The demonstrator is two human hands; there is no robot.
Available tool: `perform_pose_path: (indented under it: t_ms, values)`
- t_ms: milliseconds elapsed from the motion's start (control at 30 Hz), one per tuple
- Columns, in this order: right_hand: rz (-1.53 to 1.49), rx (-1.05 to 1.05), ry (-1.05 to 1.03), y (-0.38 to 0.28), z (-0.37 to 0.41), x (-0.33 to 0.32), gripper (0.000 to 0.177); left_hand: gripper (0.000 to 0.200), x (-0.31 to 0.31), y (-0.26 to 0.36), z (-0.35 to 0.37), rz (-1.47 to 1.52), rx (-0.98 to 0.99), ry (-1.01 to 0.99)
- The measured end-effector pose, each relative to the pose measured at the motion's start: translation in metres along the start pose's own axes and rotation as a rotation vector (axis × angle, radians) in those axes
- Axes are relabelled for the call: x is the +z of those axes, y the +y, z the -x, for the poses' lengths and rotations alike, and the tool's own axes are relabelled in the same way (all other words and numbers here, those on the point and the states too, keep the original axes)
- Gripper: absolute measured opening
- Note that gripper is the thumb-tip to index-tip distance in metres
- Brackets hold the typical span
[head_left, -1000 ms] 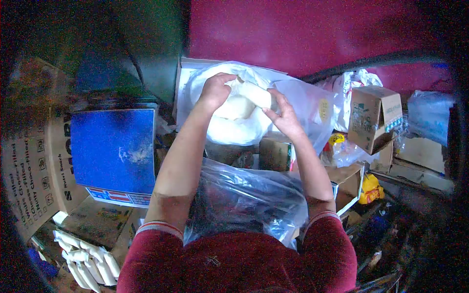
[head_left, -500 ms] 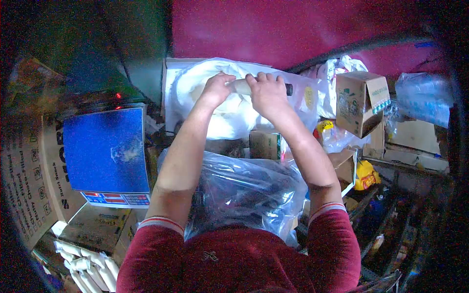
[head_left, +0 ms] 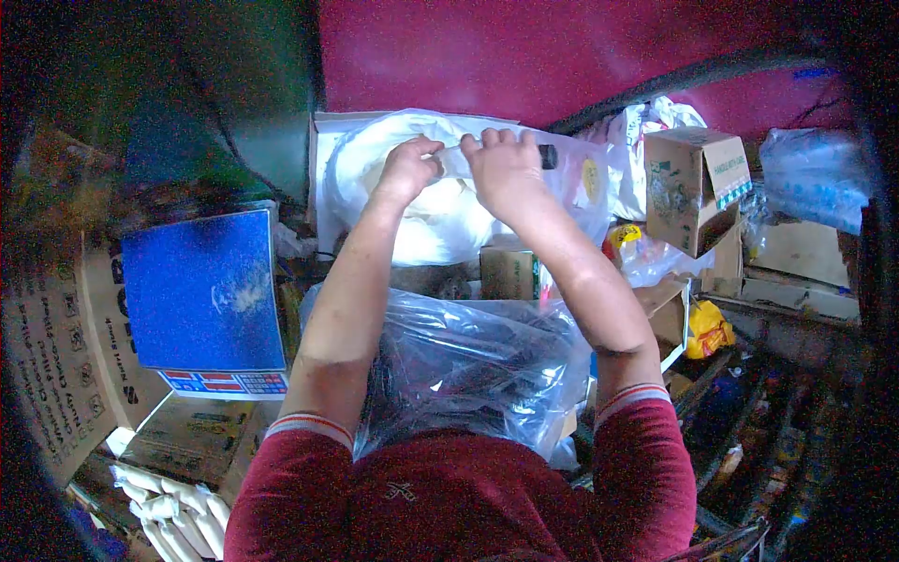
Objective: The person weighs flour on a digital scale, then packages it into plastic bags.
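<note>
Over a large white sack [head_left: 440,239], opened to show white contents, both hands are at a pale see-through tube-shaped thing [head_left: 455,163] with a dark end [head_left: 549,156]. My left hand [head_left: 410,171] is closed, thumb and fingers pinching its left end. My right hand [head_left: 506,169] lies over its middle with fingers curled round it, hiding much of it. I cannot make out its exact kind. Beneath my forearms a clear plastic sheet or bag [head_left: 468,365] covers the area before my body.
To the left stands a blue-topped weighing scale [head_left: 201,290] beside a printed carton [head_left: 70,347]. Several filled white pouches [head_left: 178,515] lie at lower left. A small box [head_left: 508,273] sits below the sack. Rightward are a cardboard box [head_left: 693,187] and a yellow packet [head_left: 709,330].
My right hand has shifted slightly left and up, and the tube's dark end has moved with it. My left hand stays almost in place.
</note>
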State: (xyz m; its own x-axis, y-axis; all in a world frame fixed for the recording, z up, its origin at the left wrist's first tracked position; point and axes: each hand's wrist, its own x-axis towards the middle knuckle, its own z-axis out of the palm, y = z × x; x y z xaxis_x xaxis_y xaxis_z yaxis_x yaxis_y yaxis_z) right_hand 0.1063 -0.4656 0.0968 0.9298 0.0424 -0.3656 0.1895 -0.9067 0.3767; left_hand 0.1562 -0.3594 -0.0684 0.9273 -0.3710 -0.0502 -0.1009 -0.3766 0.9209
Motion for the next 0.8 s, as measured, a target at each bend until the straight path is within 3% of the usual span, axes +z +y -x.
perform_pose_path:
  t_ms: [100, 200, 233, 433, 633, 800]
  values:
    - [-0.117, 0.062, 0.085, 0.022, 0.021, 0.008, 0.053, 0.034, -0.01, -0.006, 0.0, 0.34, -0.153, -0.067]
    - [-0.126, 0.109, 0.175, 0.028, 0.023, 0.05, 0.04, 0.039, -0.007, -0.017, 0.003, 0.106, -0.209, -0.088]
    - [-0.15, 0.117, 0.052, 0.027, 0.02, 0.057, 0.043, 0.038, -0.007, -0.011, 0.004, 0.121, -0.21, -0.075]
    - [-0.333, 0.178, -0.016, 0.01, -0.015, 0.137, 0.043, 0.041, -0.027, -0.005, 0.007, 0.35, -0.248, -0.082]
    - [-0.387, 0.279, -0.16, -0.028, -0.067, 0.243, 0.037, 0.039, -0.052, 0.015, 0.011, 0.273, -0.182, -0.076]
    - [-0.434, 0.278, -0.188, -0.053, -0.104, 0.274, 0.05, 0.039, -0.055, 0.011, 0.008, 0.274, -0.164, -0.087]
